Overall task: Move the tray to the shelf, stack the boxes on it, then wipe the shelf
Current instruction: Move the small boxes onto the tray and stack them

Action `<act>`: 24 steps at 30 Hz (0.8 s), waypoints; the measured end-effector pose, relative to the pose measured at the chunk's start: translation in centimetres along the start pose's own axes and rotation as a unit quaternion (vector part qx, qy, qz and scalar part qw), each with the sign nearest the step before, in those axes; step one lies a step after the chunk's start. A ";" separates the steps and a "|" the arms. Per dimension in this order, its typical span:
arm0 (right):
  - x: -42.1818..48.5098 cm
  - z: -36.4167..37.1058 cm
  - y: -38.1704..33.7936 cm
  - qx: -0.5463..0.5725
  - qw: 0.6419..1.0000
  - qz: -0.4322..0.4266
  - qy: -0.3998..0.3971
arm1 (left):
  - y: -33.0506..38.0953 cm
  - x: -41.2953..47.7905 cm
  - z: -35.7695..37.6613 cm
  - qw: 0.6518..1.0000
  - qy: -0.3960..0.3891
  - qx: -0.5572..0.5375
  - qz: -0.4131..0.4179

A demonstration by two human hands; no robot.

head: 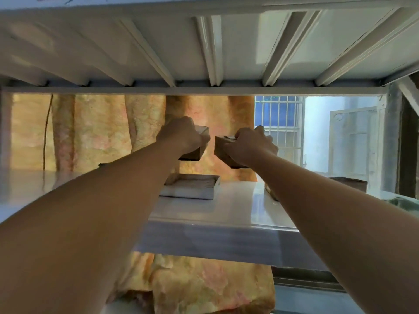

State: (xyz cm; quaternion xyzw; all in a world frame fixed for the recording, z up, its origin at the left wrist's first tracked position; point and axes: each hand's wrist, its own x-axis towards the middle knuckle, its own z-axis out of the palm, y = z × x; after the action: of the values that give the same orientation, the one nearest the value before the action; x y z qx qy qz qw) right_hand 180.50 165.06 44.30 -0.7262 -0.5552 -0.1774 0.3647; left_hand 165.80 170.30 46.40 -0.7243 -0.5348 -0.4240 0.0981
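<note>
1. Left hand [183,134]: fingers curled over the top of the left box [194,154], gripping it in the air above the shelf [238,207].
2. Right hand [249,146]: fingers wrapped round the right box [221,147], also held aloft. The two boxes are just apart and level. Dark marks on its top face are too small to read.
3. Tray [192,186]: shallow, pale, resting on the shelf below the left box.
4. Third brown box [349,183]: on the shelf, far right.
5. Behind: floral curtain [90,132], barred window [278,118]. Above: ribbed upper shelf [204,53].
</note>
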 end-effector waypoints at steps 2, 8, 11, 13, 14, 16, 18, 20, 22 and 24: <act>-0.2 0.5 -1.9 -0.001 1.000 0.005 -0.017 | -1.7 0.3 -0.8 1.000 0.005 0.005 0.005; -0.5 2.5 -7.8 -0.007 0.999 0.035 -0.039 | -6.6 1.7 -2.8 0.999 0.009 0.049 0.020; -0.4 4.1 -10.0 0.001 0.996 0.070 -0.060 | -9.2 2.6 -3.2 0.997 -0.004 0.070 0.032; -0.2 5.0 -11.4 0.005 0.992 0.094 -0.086 | -11.0 3.2 -3.3 0.997 -0.007 0.075 0.032; -0.2 5.5 -12.1 0.001 0.990 0.101 -0.097 | -11.9 3.6 -3.3 0.997 -0.007 0.077 0.032; -0.2 6.4 -13.3 -0.018 0.989 0.105 -0.103 | -13.8 4.2 -3.3 0.996 -0.006 0.085 0.026; -0.4 7.1 -14.2 -0.038 0.987 0.117 -0.100 | -15.7 4.9 -3.2 0.997 -0.002 0.080 0.018; -0.6 7.6 -14.8 -0.051 0.985 0.132 -0.101 | -17.0 5.4 -3.1 0.998 0.009 0.065 0.016; -0.8 8.1 -15.1 -0.055 0.981 0.146 -0.112 | -17.9 5.7 -3.0 0.998 0.013 0.056 0.019; -1.0 8.6 -15.0 -0.060 0.980 0.151 -0.119 | -18.4 5.6 -2.7 0.999 0.008 0.044 0.018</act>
State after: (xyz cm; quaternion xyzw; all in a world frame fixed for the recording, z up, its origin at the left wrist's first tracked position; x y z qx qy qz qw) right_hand 164.91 172.43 42.88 -0.8380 -0.4669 -0.0657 0.2746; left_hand 149.02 180.06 46.40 -0.7256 -0.5391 -0.4034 0.1420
